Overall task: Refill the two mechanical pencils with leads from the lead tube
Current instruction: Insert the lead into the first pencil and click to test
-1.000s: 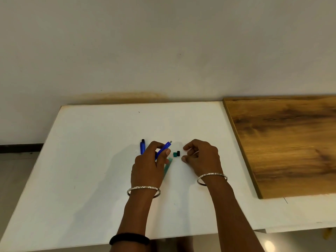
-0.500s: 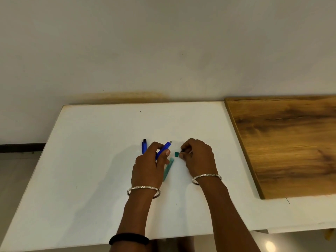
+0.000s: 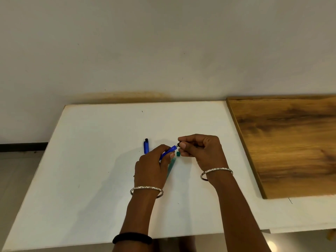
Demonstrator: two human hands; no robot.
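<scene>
My left hand (image 3: pixel 151 166) grips a blue mechanical pencil (image 3: pixel 168 152) that points up and to the right. At the pencil's upper end, my right hand (image 3: pixel 201 151) pinches a small black cap (image 3: pixel 179 144) between thumb and fingers. A second blue pencil (image 3: pixel 146 146) with a black end lies flat on the white table (image 3: pixel 91 170), just left of my left hand. The teal lead tube (image 3: pixel 171 167) lies under my left hand, partly hidden. Its small teal cap (image 3: pixel 178 154) sits on the table between my hands.
A wooden board (image 3: pixel 291 142) lies on the right part of the table, close to my right wrist. The wall stands right behind the table's far edge. Both wrists wear silver bangles, and the left forearm has a black band.
My right hand picked the black cap up from the table and raised it to the end of the held pencil. The teal cap stayed on the table. My left hand barely moved.
</scene>
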